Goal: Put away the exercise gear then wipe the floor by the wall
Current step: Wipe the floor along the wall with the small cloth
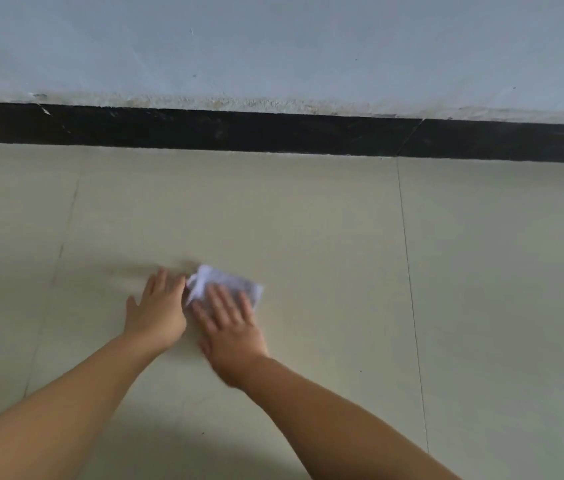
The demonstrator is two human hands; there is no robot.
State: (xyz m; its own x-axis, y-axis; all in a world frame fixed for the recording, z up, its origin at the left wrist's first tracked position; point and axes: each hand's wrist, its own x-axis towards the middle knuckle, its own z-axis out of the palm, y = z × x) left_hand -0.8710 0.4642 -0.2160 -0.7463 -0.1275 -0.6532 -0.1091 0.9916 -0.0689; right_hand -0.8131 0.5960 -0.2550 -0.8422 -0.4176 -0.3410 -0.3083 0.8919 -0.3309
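A crumpled white cloth (230, 280) lies flat on the beige tiled floor (308, 220), a little way in front of the wall. My right hand (230, 327) presses down on the cloth with straight, spread fingers, slightly blurred. My left hand (157, 308) rests flat on the floor just left of the cloth, its fingertips touching the cloth's left edge. No exercise gear is in view.
A black skirting strip (273, 133) runs along the foot of the pale grey wall (273, 46), whose lower edge is stained and flaking. Thin tile joints (408, 271) cross the floor to the right and left of my hands.
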